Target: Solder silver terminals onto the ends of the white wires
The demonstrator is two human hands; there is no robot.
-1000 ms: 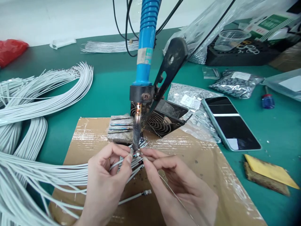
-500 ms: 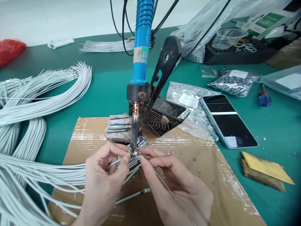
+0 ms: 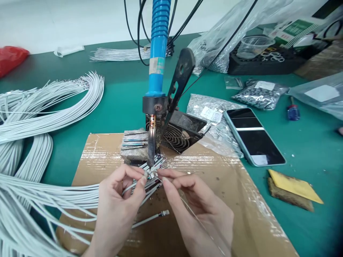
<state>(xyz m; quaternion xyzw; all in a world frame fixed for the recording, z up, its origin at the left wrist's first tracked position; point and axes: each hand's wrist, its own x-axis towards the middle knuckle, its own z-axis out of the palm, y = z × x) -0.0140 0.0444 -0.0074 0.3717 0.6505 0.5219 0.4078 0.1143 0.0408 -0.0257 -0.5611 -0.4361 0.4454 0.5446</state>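
My left hand [image 3: 120, 200] is closed, thumb and forefinger pinching a grey-white cable near its small white end piece [image 3: 154, 175]. My right hand [image 3: 203, 210] pinches a thin solder wire [image 3: 195, 216] close to that end; the wire trails down across the palm. Just above the fingertips points the dark tip of a blue-handled soldering iron [image 3: 158, 67], held upright in a black clamp [image 3: 154, 105]. Whether the tip touches the end piece is hard to make out. Several more cable ends [image 3: 158, 162] lie beneath and behind the fingers.
Long bundles of white cable [image 3: 53, 192] cover the left side. Cardboard [image 3: 227, 200] lies under my hands. Behind the iron stand a block with metal rods [image 3: 134, 151] and a small fan [image 3: 178, 137]. To the right are a phone [image 3: 255, 137], sponges [image 3: 294, 189] and a bag of parts [image 3: 261, 93].
The fingertips and cable end have dropped slightly from the iron's tip, and the end piece shows more. Both pinches are kept. The view has shifted a little.
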